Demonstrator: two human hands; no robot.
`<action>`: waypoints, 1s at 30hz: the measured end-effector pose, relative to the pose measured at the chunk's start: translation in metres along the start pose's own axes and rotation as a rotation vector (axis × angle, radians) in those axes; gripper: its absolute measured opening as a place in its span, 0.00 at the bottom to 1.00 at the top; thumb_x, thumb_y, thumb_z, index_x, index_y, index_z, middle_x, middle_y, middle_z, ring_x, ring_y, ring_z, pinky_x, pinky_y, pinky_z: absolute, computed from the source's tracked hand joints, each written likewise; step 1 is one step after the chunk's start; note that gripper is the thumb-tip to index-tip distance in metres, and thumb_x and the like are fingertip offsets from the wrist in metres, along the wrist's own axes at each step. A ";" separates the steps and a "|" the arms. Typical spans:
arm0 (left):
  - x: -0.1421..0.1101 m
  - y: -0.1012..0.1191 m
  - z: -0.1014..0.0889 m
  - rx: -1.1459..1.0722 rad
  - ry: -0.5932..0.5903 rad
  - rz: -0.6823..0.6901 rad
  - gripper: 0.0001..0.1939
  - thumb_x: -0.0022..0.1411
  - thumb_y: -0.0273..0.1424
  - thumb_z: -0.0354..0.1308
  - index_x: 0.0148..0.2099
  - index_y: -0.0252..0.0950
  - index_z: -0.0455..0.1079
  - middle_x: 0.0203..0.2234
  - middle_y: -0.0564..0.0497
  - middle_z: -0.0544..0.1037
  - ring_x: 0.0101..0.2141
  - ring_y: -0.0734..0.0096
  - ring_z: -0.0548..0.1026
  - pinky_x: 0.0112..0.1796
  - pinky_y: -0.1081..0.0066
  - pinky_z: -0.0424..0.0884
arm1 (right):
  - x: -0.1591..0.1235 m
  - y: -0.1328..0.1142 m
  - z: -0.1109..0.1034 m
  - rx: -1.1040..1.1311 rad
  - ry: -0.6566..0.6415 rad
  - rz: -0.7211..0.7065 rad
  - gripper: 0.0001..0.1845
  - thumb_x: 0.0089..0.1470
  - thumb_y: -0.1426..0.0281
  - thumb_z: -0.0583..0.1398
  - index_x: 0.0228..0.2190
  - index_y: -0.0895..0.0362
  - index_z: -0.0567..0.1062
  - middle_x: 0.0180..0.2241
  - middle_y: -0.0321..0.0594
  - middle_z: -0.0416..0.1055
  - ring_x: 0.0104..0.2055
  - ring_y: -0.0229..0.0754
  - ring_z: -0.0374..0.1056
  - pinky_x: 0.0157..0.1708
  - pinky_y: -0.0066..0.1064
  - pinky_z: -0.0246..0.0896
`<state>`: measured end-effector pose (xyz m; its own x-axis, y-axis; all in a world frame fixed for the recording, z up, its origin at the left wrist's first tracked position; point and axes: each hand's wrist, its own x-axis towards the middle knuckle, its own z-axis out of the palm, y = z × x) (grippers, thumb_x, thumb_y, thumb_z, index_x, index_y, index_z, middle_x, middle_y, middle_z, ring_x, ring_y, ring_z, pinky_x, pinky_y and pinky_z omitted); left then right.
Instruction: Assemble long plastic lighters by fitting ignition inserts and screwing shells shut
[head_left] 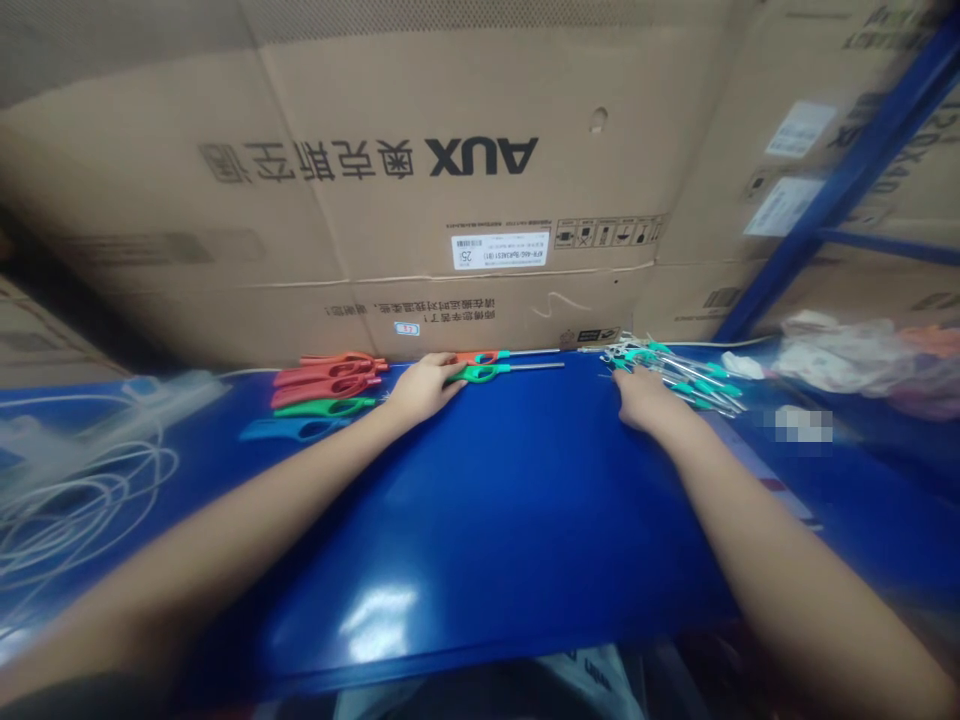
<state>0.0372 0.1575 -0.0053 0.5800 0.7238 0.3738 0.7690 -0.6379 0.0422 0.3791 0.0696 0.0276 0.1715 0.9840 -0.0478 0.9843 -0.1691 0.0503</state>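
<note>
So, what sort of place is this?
Probably a storeroom or small assembly workshop: a blue work surface with rows of coloured handles and bundled metal-tubed parts, backed by large AUX-printed cardboard and a blue frame like shelving.

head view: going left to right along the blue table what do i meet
white cord, handles, left hand, green lighter, right hand, crumpled white bundle

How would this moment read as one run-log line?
left hand: on green lighter; right hand: at metal tubes with teal ends; beside left hand: coloured handles; surface: blue table; behind: AUX carton
</note>
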 end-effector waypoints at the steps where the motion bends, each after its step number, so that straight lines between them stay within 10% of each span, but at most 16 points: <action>1: -0.001 0.001 -0.001 0.005 -0.001 -0.008 0.17 0.70 0.36 0.58 0.57 0.35 0.69 0.53 0.43 0.73 0.50 0.59 0.75 0.50 0.54 0.75 | 0.001 0.000 0.001 -0.007 0.004 0.011 0.20 0.64 0.62 0.61 0.54 0.58 0.71 0.54 0.47 0.70 0.50 0.47 0.71 0.49 0.45 0.71; 9: 0.004 0.004 -0.006 0.019 -0.032 -0.047 0.17 0.70 0.37 0.58 0.57 0.35 0.69 0.52 0.43 0.74 0.48 0.60 0.75 0.48 0.55 0.76 | -0.004 -0.005 0.000 -0.041 0.044 0.048 0.21 0.63 0.62 0.61 0.54 0.59 0.71 0.54 0.48 0.70 0.51 0.48 0.71 0.49 0.46 0.70; 14: -0.004 0.015 -0.024 -0.016 0.017 -0.039 0.15 0.64 0.38 0.63 0.49 0.36 0.76 0.46 0.41 0.77 0.49 0.51 0.73 0.49 0.54 0.72 | -0.012 -0.013 -0.005 -0.015 0.096 -0.054 0.26 0.59 0.72 0.60 0.58 0.64 0.69 0.61 0.65 0.59 0.63 0.66 0.58 0.54 0.48 0.62; 19: -0.043 0.018 -0.055 -0.058 0.009 -0.006 0.10 0.64 0.39 0.62 0.43 0.39 0.77 0.43 0.47 0.79 0.46 0.58 0.74 0.50 0.60 0.70 | -0.027 -0.031 -0.015 0.052 0.037 -0.301 0.17 0.61 0.71 0.55 0.49 0.53 0.76 0.49 0.46 0.74 0.51 0.49 0.71 0.46 0.33 0.64; 22: -0.073 0.001 -0.074 -0.056 -0.010 -0.061 0.13 0.66 0.40 0.58 0.34 0.39 0.77 0.34 0.49 0.81 0.38 0.61 0.76 0.42 0.64 0.71 | -0.040 -0.046 -0.015 0.074 -0.004 -0.390 0.15 0.59 0.71 0.54 0.43 0.51 0.78 0.38 0.41 0.79 0.38 0.47 0.74 0.34 0.32 0.62; 30: -0.111 -0.073 -0.096 0.030 0.105 -0.331 0.20 0.64 0.47 0.54 0.35 0.37 0.77 0.34 0.43 0.81 0.37 0.54 0.76 0.38 0.62 0.69 | -0.057 -0.070 -0.002 0.139 0.047 -0.598 0.19 0.61 0.69 0.52 0.52 0.50 0.72 0.53 0.39 0.73 0.44 0.46 0.74 0.36 0.34 0.63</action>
<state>-0.1088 0.0988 0.0392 0.2676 0.8581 0.4382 0.9194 -0.3635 0.1502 0.3003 0.0259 0.0290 -0.4108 0.9116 0.0168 0.9063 0.4103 -0.1018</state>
